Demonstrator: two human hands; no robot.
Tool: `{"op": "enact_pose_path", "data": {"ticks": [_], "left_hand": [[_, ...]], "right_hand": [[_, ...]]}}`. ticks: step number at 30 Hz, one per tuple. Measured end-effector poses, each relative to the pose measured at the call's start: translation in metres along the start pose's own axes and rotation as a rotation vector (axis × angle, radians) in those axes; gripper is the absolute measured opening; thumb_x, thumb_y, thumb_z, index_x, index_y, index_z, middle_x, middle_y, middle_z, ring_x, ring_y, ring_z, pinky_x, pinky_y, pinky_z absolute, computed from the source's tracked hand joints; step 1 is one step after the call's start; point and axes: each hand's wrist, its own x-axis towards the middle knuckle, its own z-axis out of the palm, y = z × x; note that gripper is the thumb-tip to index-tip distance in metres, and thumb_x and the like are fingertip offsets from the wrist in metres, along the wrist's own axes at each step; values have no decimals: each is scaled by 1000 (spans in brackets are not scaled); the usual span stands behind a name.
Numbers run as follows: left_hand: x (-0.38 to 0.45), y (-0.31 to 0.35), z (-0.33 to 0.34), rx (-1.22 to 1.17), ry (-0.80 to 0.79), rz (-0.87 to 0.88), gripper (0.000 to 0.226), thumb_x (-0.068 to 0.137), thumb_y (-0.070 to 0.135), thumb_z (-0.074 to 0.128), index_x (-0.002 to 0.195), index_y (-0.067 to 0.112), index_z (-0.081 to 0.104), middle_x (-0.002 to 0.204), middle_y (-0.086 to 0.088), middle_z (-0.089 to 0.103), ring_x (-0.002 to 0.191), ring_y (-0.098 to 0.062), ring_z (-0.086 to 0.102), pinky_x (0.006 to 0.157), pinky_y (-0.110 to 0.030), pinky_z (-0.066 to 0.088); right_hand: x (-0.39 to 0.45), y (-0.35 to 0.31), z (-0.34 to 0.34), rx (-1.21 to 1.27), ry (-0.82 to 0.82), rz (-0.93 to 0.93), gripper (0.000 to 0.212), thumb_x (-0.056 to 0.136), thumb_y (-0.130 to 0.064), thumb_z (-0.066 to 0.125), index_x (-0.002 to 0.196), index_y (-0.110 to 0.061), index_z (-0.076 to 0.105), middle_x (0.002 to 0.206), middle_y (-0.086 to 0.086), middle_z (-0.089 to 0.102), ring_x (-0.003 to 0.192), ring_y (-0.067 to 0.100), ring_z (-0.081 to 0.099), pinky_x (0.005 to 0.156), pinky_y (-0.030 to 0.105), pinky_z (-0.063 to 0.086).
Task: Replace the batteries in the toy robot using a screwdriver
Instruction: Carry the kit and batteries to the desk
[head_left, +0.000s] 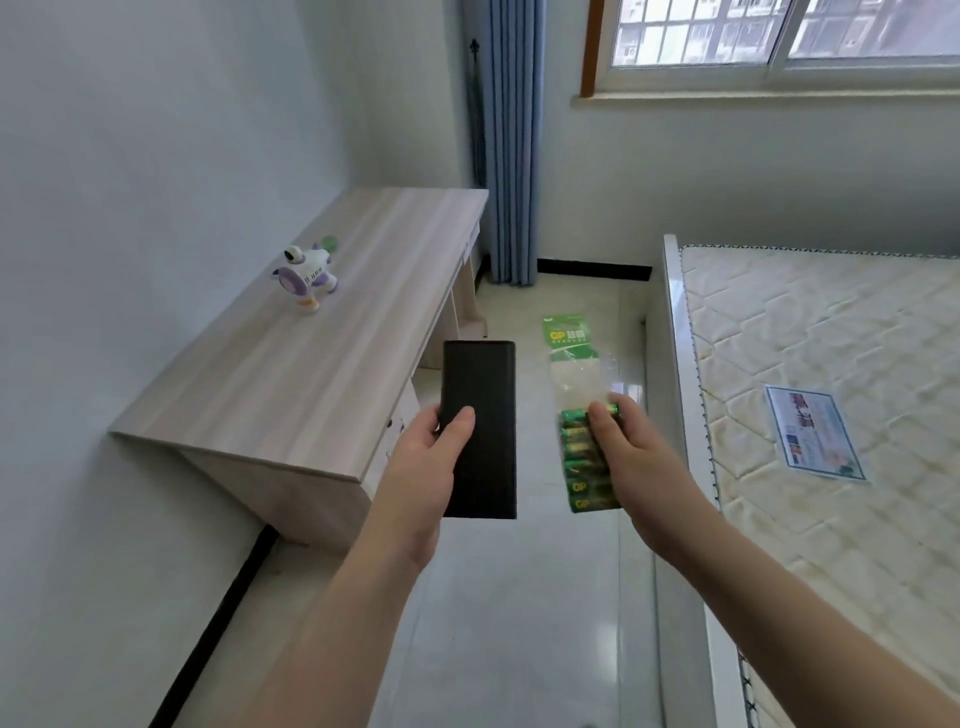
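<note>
Pale desk at ten o'clock carries the toy robot. Left hand grips a black case; right hand pinches the battery pack. Supplies arriving; next, set them down beside it.

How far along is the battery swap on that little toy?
Barely begun. The toy robot stands untouched on the desk. The left hand holds a black case, the right hand a pack of new batteries. Unscrewing and swapping remain; no screwdriver is visible.
</note>
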Motion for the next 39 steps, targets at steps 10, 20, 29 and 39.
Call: {"op": "enact_pose_path", "data": {"ticks": [10, 20, 29, 39], "left_hand": [[120, 41, 52, 74, 149, 61, 16, 97, 34, 53, 105, 24, 63, 95, 3, 73, 90, -15, 70, 74, -32, 57], [240, 55, 57, 51, 258, 28, 23, 97, 39, 52, 111, 24, 60, 106, -1, 69, 99, -20, 66, 84, -39, 57], [365, 70, -15, 21, 297, 38, 26, 94, 41, 56, 112, 23, 60, 108, 2, 70, 101, -16, 67, 89, -40, 56], [471, 99, -95, 8, 283, 23, 14, 98, 29, 53, 109, 28, 61, 103, 7, 72, 96, -9, 68, 88, -32, 55]], "right_hand": [[153, -28, -26, 17, -78, -30, 20, 102, -34, 39, 107, -22, 54, 84, 1, 61, 71, 12, 59, 60, 26, 49], [294, -55, -5, 17, -177, -31, 17, 101, -36, 41, 103, -26, 55, 86, 2, 62, 76, 15, 60, 72, 39, 54], [423, -70, 73, 13, -209, 40, 18, 101, -37, 44, 98, -25, 57, 82, 2, 61, 74, 19, 60, 72, 42, 54], [543, -70, 144, -15, -243, 144, 22, 100, -35, 45, 96, -18, 58, 76, 5, 56, 69, 22, 55, 66, 40, 50]]}}
